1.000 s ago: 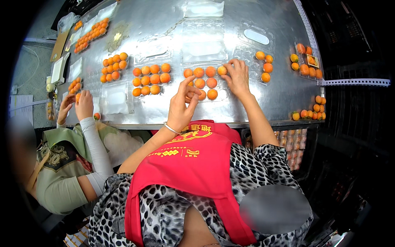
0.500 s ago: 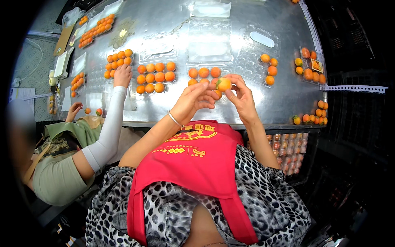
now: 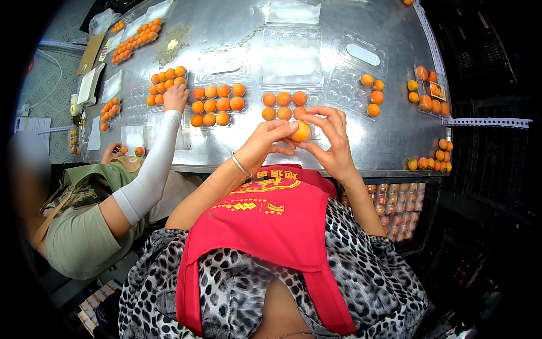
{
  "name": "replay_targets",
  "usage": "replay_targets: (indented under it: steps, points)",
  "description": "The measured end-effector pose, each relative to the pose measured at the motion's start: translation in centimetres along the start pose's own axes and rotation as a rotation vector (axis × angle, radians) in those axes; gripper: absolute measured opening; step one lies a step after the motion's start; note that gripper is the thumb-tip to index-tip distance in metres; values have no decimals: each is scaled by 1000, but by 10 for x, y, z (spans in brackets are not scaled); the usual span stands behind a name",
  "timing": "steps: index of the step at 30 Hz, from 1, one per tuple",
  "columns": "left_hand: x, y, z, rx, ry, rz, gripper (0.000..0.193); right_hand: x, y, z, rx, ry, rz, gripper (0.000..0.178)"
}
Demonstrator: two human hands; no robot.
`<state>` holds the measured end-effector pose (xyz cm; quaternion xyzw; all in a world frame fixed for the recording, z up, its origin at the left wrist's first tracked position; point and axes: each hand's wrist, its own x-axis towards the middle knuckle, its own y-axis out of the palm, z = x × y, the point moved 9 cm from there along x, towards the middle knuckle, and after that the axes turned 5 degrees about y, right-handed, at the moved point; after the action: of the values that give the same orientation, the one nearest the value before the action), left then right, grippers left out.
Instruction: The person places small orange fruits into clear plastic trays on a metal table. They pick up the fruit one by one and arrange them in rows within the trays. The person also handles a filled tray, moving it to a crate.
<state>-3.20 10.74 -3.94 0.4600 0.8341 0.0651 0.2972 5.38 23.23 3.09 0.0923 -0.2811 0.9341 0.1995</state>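
Observation:
Between my two hands, close above the table's near edge, is an orange persimmon (image 3: pixel 301 131). My left hand (image 3: pixel 270 140) pinches its left side with the thumb on top and the other fingers below. From the right, my right hand (image 3: pixel 332 141) curves its thumb and fingers around the same fruit. Just beyond, a clear plastic tray holds rows of persimmons (image 3: pixel 283 99), partly covered by my hands. To its left stands another clear tray with several persimmons (image 3: pixel 223 104) in rows.
A clear tray (image 3: pixel 345 93) at right has persimmons along one side. More loose persimmons (image 3: pixel 435 164) lie at the right corner, near a filled pack (image 3: pixel 424 101). At left, a co-worker's hand (image 3: pixel 176 97) touches persimmons in a tray. The metal table (image 3: pixel 389 144) carries open trays with lids.
The persimmon has been turned in my hands, its green leaf no longer showing, and sits slightly lower. The co-worker's right hand has moved slightly right along the tray.

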Motion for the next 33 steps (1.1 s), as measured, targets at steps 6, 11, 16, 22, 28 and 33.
replay_targets:
  steps: [6, 11, 16, 22, 28, 33]
  points:
    - [-1, -1, -11, 64, 197, -12, 40, -15, 11, -57, 404, 335, 22, 43]
    - [-6, 2, -24, 153, 324, -48, 45, -34, 39, -79, 802, 614, 16, 23]
    - [-13, 5, -40, 455, 531, -88, 46, -35, 56, -69, 1020, 668, 124, 43]
    - [-20, 13, -54, 744, 766, -101, 51, -27, 62, -64, 931, 632, 140, 34]
    - [-23, 8, -55, 608, 774, -172, 51, -20, 52, -56, 925, 610, 32, 37]
    - [-26, 2, -57, 700, 799, -159, 41, -17, 37, -63, 579, 464, -54, 39]
